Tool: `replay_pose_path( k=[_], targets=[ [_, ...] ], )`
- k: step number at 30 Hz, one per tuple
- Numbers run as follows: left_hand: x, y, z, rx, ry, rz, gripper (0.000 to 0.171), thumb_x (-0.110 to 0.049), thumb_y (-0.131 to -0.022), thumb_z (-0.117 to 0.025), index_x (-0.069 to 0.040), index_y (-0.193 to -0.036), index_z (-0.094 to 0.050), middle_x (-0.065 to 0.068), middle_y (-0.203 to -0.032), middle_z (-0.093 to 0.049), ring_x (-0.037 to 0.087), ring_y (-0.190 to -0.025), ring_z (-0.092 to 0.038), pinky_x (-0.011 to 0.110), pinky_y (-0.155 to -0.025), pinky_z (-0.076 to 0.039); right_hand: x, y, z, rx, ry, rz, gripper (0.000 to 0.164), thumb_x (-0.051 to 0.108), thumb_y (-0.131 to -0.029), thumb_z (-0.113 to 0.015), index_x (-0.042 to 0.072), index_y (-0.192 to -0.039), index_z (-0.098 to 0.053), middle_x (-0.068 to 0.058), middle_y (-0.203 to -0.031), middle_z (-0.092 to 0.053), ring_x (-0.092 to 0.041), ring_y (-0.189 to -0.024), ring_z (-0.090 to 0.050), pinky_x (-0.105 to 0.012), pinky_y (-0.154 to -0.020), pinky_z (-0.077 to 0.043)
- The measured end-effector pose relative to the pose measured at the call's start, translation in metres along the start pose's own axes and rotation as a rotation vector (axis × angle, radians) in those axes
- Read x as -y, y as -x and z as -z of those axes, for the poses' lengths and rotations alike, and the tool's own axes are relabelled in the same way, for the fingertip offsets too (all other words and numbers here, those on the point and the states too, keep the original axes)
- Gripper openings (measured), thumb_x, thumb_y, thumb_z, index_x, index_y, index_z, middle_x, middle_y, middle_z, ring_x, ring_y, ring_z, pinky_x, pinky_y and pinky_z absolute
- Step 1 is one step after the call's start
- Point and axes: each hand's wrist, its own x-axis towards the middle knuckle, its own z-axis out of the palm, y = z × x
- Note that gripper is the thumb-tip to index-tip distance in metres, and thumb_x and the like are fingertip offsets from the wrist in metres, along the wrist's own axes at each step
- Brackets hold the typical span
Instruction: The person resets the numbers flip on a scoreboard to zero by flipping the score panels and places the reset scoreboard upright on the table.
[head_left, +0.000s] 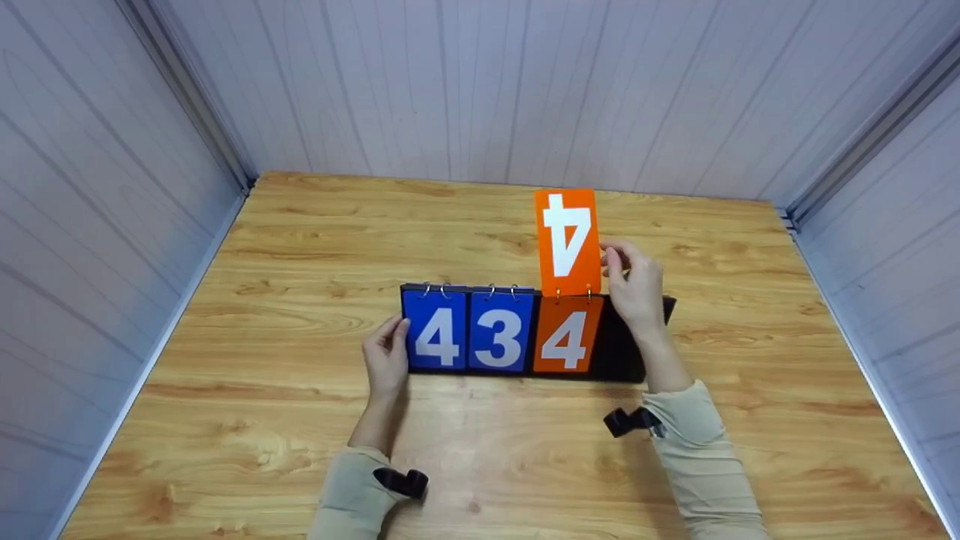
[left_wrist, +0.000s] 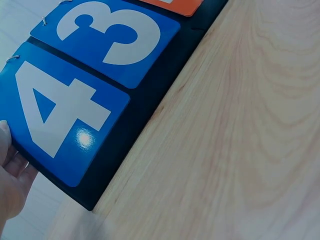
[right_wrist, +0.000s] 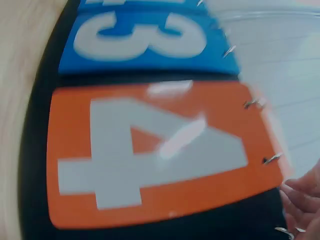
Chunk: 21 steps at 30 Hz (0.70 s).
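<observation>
A black flip scoreboard (head_left: 619,352) lies on the wooden table, showing a blue number card 4 (head_left: 436,330), a blue 3 (head_left: 501,331) and an orange 4 (head_left: 566,334). Above it, one orange number card (head_left: 568,240) is turned up on its rings, its 4 upside down. My left hand (head_left: 386,356) grips the board's left edge, thumb in front; the left wrist view shows this hand (left_wrist: 15,185) beside the blue 4. With curled fingers, my right hand (head_left: 637,285) pinches the raised card's right edge. Only part of that hand (right_wrist: 305,200) appears in the right wrist view.
The rightmost slot shows bare black backing, partly behind my right hand. Wood-grain tabletop (head_left: 262,390) surrounds the board, with pale panelled walls (head_left: 480,90) at the back and both sides. Dark wrist cameras (head_left: 405,484) sit on both sleeves.
</observation>
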Motion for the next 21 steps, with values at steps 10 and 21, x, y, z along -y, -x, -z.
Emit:
replay_pose_path(
  k=[10, 21],
  targets=[
    [-0.001, 0.001, 0.000, -0.012, -0.015, 0.005, 0.015, 0.010, -0.083, -0.053, 0.018, -0.093, -0.059, 0.031, -0.089, -0.059, 0.006, -0.075, -0.057, 0.018, -0.070, -0.047, 0.002, 0.007, 0.005, 0.044, -0.018, -0.105, 0.024, 0.013, -0.074, -0.072, -0.001, -0.092, -0.064, -0.011, -0.067, -0.064, -0.017, -0.057, -0.058, -0.015, -0.052, -0.045],
    [-0.002, 0.001, -0.001, -0.015, -0.010, 0.005, 0.016, 0.008, -0.084, -0.053, 0.019, -0.094, -0.059, 0.031, -0.091, -0.059, 0.004, -0.077, -0.057, 0.017, -0.072, -0.047, -0.003, 0.037, 0.004, -0.227, -0.029, 0.045, 0.007, 0.001, -0.076, -0.066, -0.004, -0.081, -0.066, -0.009, -0.067, -0.061, -0.013, -0.055, -0.050, -0.011, -0.049, -0.037]
  ],
)
